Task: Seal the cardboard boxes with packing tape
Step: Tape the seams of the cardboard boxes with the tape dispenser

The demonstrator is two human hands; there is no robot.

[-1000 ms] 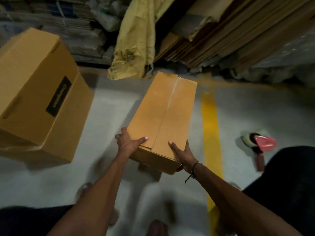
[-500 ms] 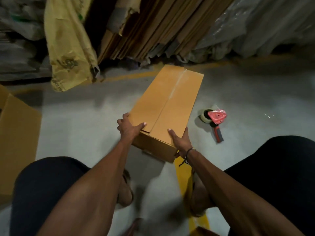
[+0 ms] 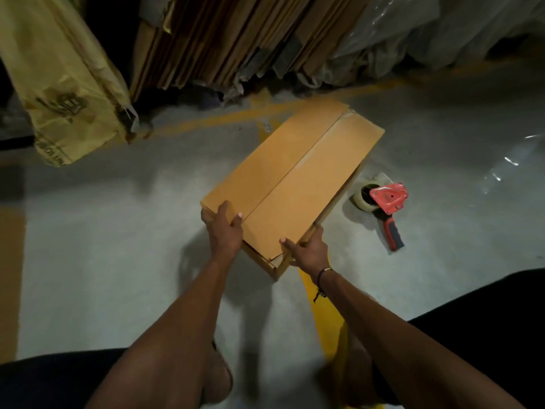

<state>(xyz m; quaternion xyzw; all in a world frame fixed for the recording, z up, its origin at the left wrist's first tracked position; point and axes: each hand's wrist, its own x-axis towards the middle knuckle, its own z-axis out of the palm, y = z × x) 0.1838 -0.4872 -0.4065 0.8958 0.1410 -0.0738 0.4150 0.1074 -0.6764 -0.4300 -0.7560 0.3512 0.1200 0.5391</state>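
Note:
A long brown cardboard box [image 3: 295, 178] lies on the grey floor, its two top flaps meeting in a seam that runs away from me. My left hand [image 3: 224, 231] grips the near left corner, thumb on top of the flap. My right hand [image 3: 308, 250] grips the near right corner, thumb on top as well. The near ends of the flaps sit slightly raised. A red tape dispenser [image 3: 386, 208] with a roll of clear tape lies on the floor just right of the box.
Flattened cardboard sheets [image 3: 236, 39] lean against the back. A yellow sack [image 3: 65, 93] hangs at the left, plastic-wrapped bundles [image 3: 442, 31] at the right. A yellow floor line [image 3: 324, 305] runs under the box. Another box edge [image 3: 10, 276] shows far left. My knees frame the bottom.
The box has come down from in front of me to the floor beside the tape dispenser. My view turned right, so the large box at the left slid almost out of sight.

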